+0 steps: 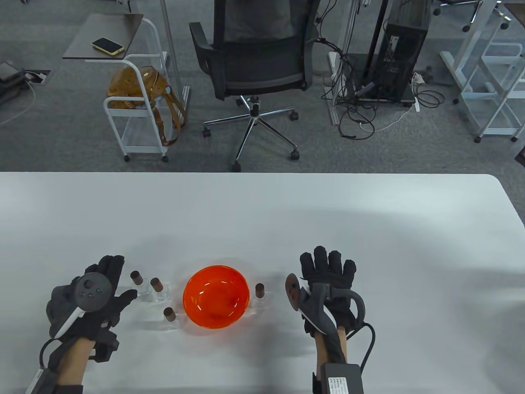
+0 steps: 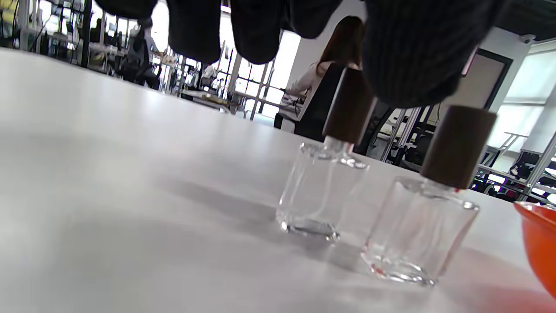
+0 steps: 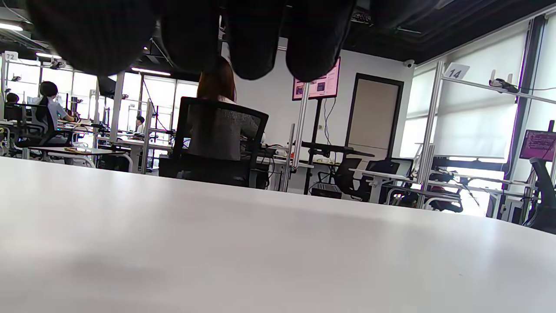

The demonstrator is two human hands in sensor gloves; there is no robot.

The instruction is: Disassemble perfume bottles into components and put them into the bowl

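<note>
Leftmost, left hand (image 1: 92, 301) in a black sensor glove, flat above the white table (image 1: 262, 213), fingers straight and spread, grip slack and holding nothing, thumb reaching toward the nearest bottles. Just right of it, two clear glass perfume bottles with brown caps, first bottle (image 1: 138, 282) and second bottle (image 1: 159, 288), upright and close together but apart in the left wrist view, gloved fingertips (image 2: 256, 30) hanging above them without touching. Nearer the bottom edge, third bottle (image 1: 170, 318), brown cap on, just beside the left rim of the orange bowl (image 1: 216, 297). At centre, the bowl itself, glossy, nothing inside. Just right of its rim, fourth bottle (image 1: 260, 294), also capped. Further right, right hand (image 1: 328, 287), palm down, fingers straight and pointing away, grip likewise slack and holding nothing, well apart from the fourth bottle. Beyond the table, a black office chair (image 1: 256, 61) and a white cart (image 1: 135, 102).
</note>
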